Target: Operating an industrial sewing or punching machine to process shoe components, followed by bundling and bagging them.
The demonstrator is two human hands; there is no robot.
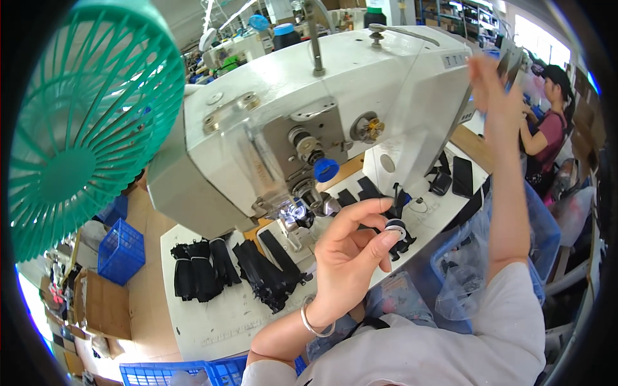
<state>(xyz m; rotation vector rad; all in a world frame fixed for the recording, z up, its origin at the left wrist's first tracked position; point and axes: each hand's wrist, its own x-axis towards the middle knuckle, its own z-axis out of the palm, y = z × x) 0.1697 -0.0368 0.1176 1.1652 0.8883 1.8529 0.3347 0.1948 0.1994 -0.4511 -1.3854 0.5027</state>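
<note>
The left hand [351, 254], a bangle [312, 318] on its wrist, pinches a small round bobbin [395, 228] between thumb and forefinger, just in front of the sewing machine [309, 116] and above the white table [219, 321]. The bobbin looks silver with a dark core, though it is small and partly covered by the fingertips. The right hand [492, 90] is raised high beside the machine's right end, fingers drawn loosely together near its top; it is blurred, so I cannot tell whether it grips anything, perhaps a thread. Bundles of black straps [225, 270] lie on the table left of the left hand. A green fan [90, 122] stands at the far left, and blue crates [121, 251] sit below it.
</note>
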